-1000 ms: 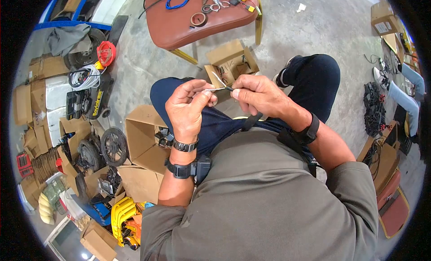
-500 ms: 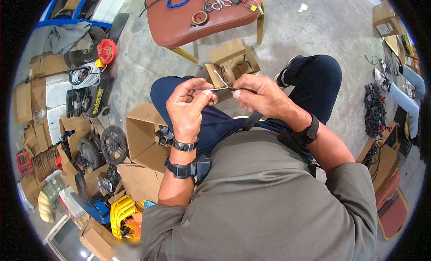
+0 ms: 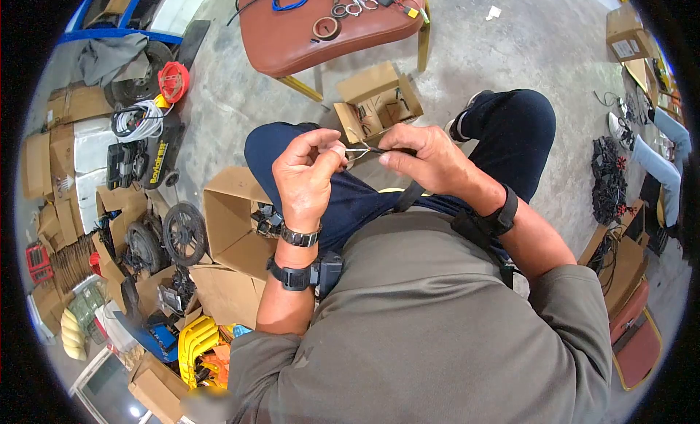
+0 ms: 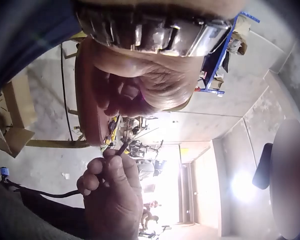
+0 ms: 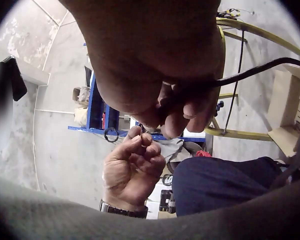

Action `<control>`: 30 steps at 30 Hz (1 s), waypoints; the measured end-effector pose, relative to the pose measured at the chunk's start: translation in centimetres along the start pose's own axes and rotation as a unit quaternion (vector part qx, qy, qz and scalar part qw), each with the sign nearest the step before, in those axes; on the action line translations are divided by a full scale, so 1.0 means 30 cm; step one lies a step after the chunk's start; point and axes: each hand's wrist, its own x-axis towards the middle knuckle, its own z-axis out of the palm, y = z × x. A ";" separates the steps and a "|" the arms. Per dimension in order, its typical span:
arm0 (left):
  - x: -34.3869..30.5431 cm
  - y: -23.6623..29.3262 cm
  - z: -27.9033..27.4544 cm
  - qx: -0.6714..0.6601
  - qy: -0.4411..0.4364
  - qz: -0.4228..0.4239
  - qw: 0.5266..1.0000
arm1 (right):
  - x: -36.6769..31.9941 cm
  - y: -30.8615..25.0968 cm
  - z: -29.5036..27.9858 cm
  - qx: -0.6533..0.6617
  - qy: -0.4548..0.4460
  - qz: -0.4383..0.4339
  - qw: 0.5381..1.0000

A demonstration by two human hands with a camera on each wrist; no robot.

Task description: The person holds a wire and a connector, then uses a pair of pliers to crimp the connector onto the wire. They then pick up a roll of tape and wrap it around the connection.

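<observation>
In the head view my left hand [image 3: 305,177] pinches the tips of thin pale wires [image 3: 357,153] between thumb and forefinger. These wires fan out of the end of a black cable [image 3: 399,151], which my right hand [image 3: 434,160] grips close to that end. Both hands are over the lap, a short gap apart. The right wrist view has the black cable [image 5: 255,71] running out behind the right hand. From the left wrist, the right hand [image 4: 115,195] shows with its thumb along the cable end; the left fingertips are partly hidden there.
Ahead stands a brown padded chair [image 3: 281,41] bearing a blue cable coil [image 3: 281,2], a tape roll [image 3: 326,28] and scissors [image 3: 357,2]. An open cardboard box [image 3: 364,85] with scraps sits below the hands. Cartons [image 3: 226,227] and wheels [image 3: 184,234] crowd the left side.
The right hand has shifted slightly right. The white wire that stuck up between the hands has come down, and the wires now spread apart between the fingers. The left hand barely moves.
</observation>
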 end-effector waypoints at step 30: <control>0.004 -0.003 0.007 0.033 -0.051 -0.020 0.998 | 0.000 -0.001 0.009 0.136 -0.041 0.160 0.977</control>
